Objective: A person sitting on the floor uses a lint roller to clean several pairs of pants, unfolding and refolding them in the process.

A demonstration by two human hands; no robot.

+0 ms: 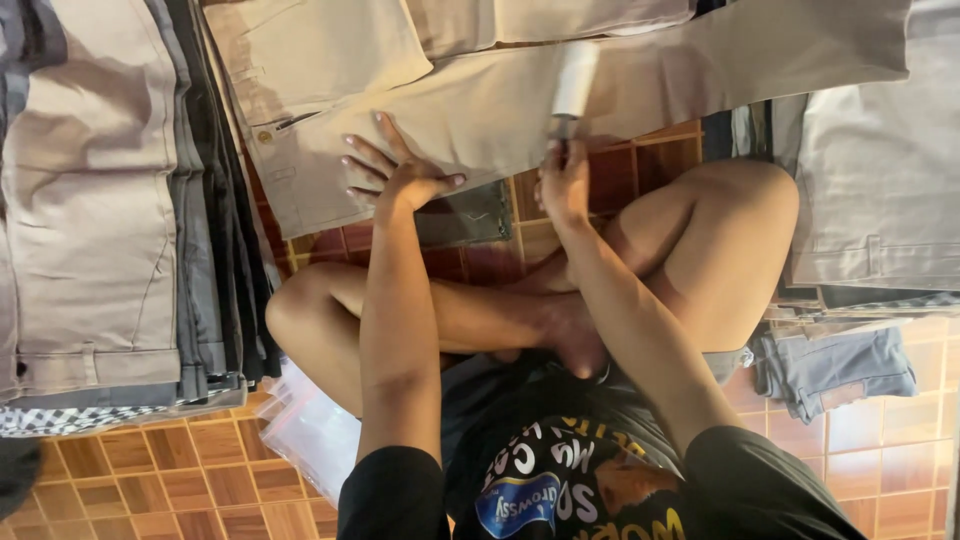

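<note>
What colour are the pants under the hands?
The pants are beige, clearest in the head view.

A pair of trousers (480, 100) lies spread on the tiled floor (200, 480) in front of the person's crossed legs (520, 310), with the left hand (400, 175) flat on it and the right hand (565, 185) just to the right, its grip around a lint roller (575, 85) that rests on the cloth. A stack of folded trousers (110, 220) lies to the left and folded trousers (880, 170) to the right. A plastic bag (310, 430) lies on the floor beside the left knee, and folded shorts (835, 370) beside the right thigh.
</note>
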